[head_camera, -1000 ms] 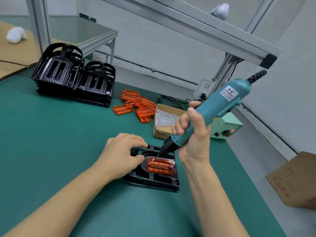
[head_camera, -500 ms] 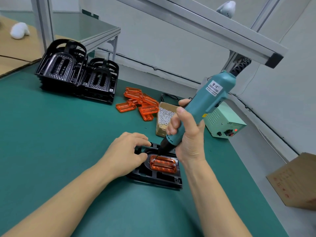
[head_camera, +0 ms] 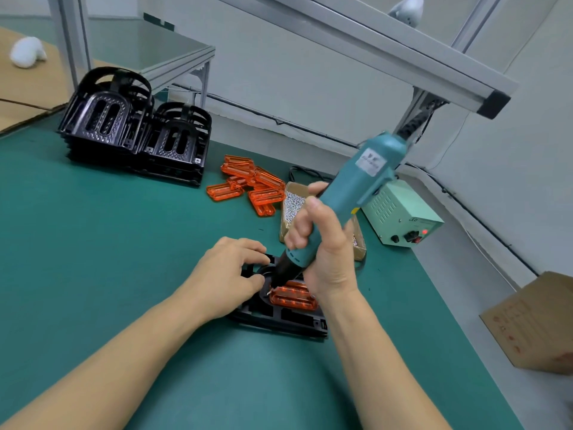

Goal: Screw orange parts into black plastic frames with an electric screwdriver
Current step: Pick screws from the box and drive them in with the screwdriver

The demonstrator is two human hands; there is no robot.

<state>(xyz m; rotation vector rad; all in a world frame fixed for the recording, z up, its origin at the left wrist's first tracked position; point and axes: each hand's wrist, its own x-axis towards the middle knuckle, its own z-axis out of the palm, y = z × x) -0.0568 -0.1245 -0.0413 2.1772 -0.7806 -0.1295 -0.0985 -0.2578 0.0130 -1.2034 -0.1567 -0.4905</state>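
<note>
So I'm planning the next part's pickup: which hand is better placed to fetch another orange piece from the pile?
Left. The left hand only rests on the black frame, nearer the orange pile; the right hand grips the screwdriver.

Right hand [head_camera: 325, 256] grips the screwdriver [head_camera: 344, 197] (tilted), tip at the orange part [head_camera: 294, 297].
</note>
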